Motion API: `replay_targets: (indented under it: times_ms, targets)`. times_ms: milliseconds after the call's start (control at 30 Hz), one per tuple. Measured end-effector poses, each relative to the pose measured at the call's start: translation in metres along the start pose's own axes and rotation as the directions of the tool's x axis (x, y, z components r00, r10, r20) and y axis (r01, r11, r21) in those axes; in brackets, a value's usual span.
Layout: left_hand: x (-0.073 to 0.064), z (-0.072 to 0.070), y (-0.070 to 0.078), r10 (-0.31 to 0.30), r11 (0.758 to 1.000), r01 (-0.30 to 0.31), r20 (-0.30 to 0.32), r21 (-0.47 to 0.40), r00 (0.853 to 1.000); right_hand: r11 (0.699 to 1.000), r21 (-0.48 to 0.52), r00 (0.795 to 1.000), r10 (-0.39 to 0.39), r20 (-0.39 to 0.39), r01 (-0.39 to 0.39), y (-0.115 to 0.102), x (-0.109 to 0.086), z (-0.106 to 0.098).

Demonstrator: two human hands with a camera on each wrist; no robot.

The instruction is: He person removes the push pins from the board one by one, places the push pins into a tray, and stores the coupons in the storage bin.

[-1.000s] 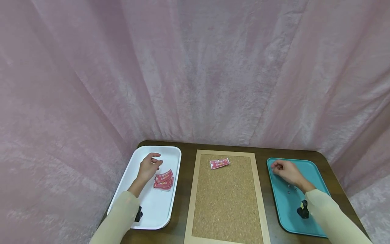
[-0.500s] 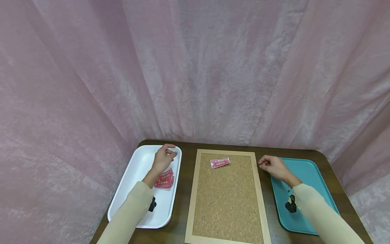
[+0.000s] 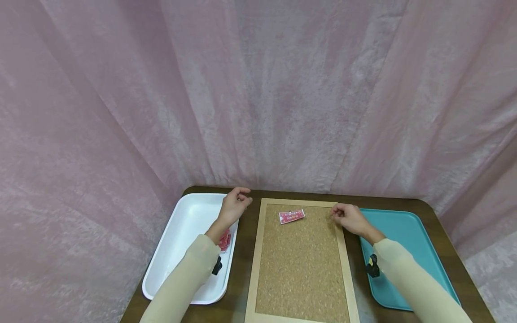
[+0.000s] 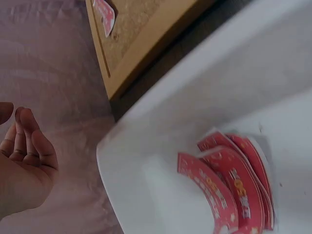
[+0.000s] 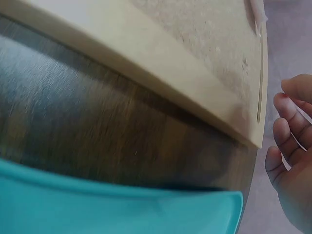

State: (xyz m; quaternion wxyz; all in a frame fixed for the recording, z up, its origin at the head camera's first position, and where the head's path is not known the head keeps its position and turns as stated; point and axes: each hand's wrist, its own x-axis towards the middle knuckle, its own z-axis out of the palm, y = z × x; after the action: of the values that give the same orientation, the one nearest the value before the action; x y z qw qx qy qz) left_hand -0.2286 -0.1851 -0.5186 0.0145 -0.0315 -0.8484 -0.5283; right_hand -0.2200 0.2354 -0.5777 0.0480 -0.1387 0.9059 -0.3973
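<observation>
My left hand (image 3: 234,208) hovers past the white tray's upper right corner, short of the cork board (image 3: 300,269). Its fingers are loosely bent, thumb apart, with nothing visible between them. Over the board's upper right corner is my right hand (image 3: 354,220), fingers bent and thumb near the index finger; no object shows there. A red coupon (image 3: 291,216) with white lettering lies tilted near the board's top, a small pin (image 3: 290,211) at its upper edge. Several similar coupons (image 4: 239,187) overlap in the white tray, partly hidden by my left arm in the head view.
The white tray (image 3: 177,233) stands left of the board, the teal tray (image 3: 408,229) right of it. Dark wooden table (image 3: 246,251) shows between them. A pink curtain (image 3: 282,98) hangs behind the table's far edge.
My left hand has moved right, from above the white tray toward the board. My right hand has moved left, from the teal tray to the board's corner. The pinned coupon stays put.
</observation>
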Motion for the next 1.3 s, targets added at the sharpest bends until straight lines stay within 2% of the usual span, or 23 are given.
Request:
replay_targets:
  times_ms: [267,367,567,800,1067,1300]
  targets:
    - [0.002,0.021,0.01,0.002,1.0,-0.002,0.056,0.013,0.998,1.0,0.008,1.0,-0.019,0.009,0.019,-0.009,0.009,0.009]
    - [0.004,0.027,0.012,0.013,0.999,-0.017,0.081,0.042,0.997,0.999,0.013,1.0,-0.029,0.006,0.029,-0.011,0.012,0.013]
    - [0.006,0.04,0.008,0.028,0.993,-0.038,0.096,0.11,0.995,0.998,0.011,0.998,-0.068,0.009,0.068,-0.011,0.016,0.022]
    - [0.009,0.055,0.003,0.013,0.994,-0.026,0.126,0.102,0.992,0.997,0.028,0.997,-0.076,-0.023,0.077,-0.005,0.023,0.027]
    - [0.006,0.068,0.0,-0.016,0.99,-0.007,0.168,0.138,0.986,0.996,0.041,0.996,-0.083,-0.011,0.084,-0.01,0.028,0.035]
    - [0.006,0.08,-0.001,-0.023,0.986,-0.005,0.164,0.166,0.986,0.996,0.057,0.998,-0.062,0.003,0.062,-0.017,0.03,0.04]
